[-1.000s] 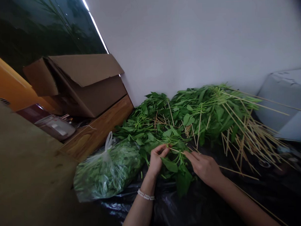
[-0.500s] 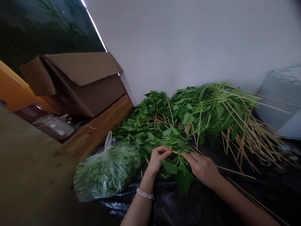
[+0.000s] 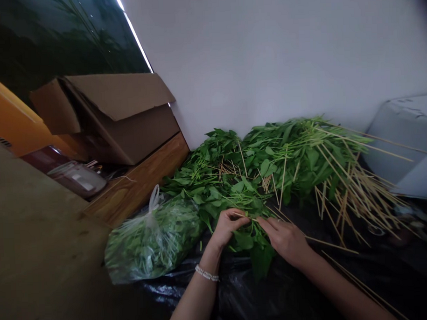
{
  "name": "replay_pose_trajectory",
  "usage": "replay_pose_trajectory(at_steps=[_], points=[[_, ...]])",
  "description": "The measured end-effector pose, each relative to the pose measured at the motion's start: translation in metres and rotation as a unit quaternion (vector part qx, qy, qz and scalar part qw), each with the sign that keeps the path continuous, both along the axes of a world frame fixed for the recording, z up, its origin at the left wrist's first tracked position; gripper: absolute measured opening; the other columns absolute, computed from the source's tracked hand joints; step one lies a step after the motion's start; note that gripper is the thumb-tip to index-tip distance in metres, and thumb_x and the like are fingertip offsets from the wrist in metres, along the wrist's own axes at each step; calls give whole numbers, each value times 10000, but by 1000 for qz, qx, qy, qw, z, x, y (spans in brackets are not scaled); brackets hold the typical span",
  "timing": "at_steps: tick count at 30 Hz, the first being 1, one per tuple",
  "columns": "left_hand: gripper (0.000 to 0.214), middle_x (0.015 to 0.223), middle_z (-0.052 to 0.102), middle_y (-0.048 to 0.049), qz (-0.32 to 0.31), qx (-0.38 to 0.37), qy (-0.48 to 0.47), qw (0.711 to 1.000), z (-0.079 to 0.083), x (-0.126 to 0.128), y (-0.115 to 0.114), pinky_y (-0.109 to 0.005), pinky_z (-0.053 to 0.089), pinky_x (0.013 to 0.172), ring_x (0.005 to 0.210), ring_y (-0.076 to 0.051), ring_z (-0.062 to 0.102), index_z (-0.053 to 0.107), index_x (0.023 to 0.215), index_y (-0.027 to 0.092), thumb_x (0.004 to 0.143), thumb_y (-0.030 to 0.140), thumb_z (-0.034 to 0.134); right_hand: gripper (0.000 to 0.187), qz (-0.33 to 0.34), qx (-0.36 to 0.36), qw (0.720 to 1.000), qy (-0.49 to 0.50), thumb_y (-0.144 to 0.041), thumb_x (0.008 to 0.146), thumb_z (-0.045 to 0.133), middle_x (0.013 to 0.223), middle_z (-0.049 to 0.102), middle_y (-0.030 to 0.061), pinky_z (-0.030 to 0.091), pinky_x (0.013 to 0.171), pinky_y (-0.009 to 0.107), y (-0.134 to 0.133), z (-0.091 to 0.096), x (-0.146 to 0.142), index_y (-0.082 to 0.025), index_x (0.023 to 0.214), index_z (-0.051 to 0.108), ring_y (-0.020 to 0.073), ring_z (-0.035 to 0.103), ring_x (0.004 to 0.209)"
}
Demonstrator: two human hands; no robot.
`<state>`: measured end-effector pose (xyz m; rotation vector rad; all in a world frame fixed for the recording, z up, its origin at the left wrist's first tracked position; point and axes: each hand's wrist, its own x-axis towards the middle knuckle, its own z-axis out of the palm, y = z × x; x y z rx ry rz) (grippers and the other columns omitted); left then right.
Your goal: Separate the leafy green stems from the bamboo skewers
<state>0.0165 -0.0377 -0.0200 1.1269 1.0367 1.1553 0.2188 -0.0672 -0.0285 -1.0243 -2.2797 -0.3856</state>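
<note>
My left hand (image 3: 230,227), with a beaded bracelet at its wrist, pinches a green leafy stem and the front end of a thin bamboo skewer. My right hand (image 3: 284,237) has its fingers closed on the same bamboo skewer (image 3: 330,244), whose tail sticks out past the hand to the right. Broad leaves (image 3: 262,261) hang below the skewer between my hands. The exact contact at the fingertips is too small to make out. Just beyond lies a heap of leafy greens (image 3: 214,195), with several skewers among them.
A tied clear plastic bag of greens (image 3: 149,246) lies left, on black plastic sheeting (image 3: 246,294). More greens (image 3: 297,147) and many loose skewers (image 3: 358,197) lie to the right, near a pale grey container (image 3: 402,144). A cardboard box (image 3: 128,130) stands on a wooden ledge (image 3: 140,181).
My left hand has shifted slightly right and my right hand slightly left, so the fingertips are closer. The skewer has slid a little left with my right hand.
</note>
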Motion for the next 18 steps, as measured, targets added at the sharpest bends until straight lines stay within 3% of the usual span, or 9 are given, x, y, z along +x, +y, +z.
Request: replay_pose_trajectory(at_steps=[3, 6, 10, 14, 18], points=[[318, 725, 712, -43, 2, 25, 35, 999, -1, 2, 0, -274, 486, 676, 644, -154, 618, 707, 736, 139, 542, 344, 852, 352, -1, 5, 1000, 1, -42, 839, 445, 753, 617, 14, 382, 583, 261, 0, 0, 0, -154, 1132, 605, 116, 553, 602], [295, 790, 720, -69, 31, 96, 105, 989, 3, 1, -2, -305, 488, 740, 738, -197, 635, 728, 786, 151, 673, 423, 755, 348, -16, 23, 1000, 5, -35, 847, 427, 764, 627, 26, 383, 604, 268, 2, 2, 2, -147, 1121, 610, 120, 552, 607], [334, 916, 708, -90, 150, 207, 217, 942, 9, -6, -4, -353, 440, 883, 941, -238, 605, 743, 900, 180, 870, 431, 526, 296, -50, 54, 996, 46, -39, 870, 402, 779, 647, 47, 404, 669, 263, 8, 11, 12, -131, 1044, 622, 135, 586, 685], [315, 1041, 680, -88, 246, 210, 240, 915, 7, -12, -4, -361, 410, 936, 1035, -230, 568, 696, 1030, 197, 913, 382, 471, 204, -94, 98, 984, 116, -81, 890, 428, 783, 659, 48, 417, 690, 260, 12, 23, 24, -142, 984, 598, 142, 597, 690], [285, 1062, 678, -79, 250, 234, 258, 904, 5, -10, -3, -358, 399, 941, 1042, -217, 570, 638, 1115, 218, 927, 333, 457, 177, -109, 114, 972, 173, -110, 891, 438, 840, 670, 72, 440, 723, 263, 14, 26, 34, -147, 1004, 569, 161, 625, 755]])
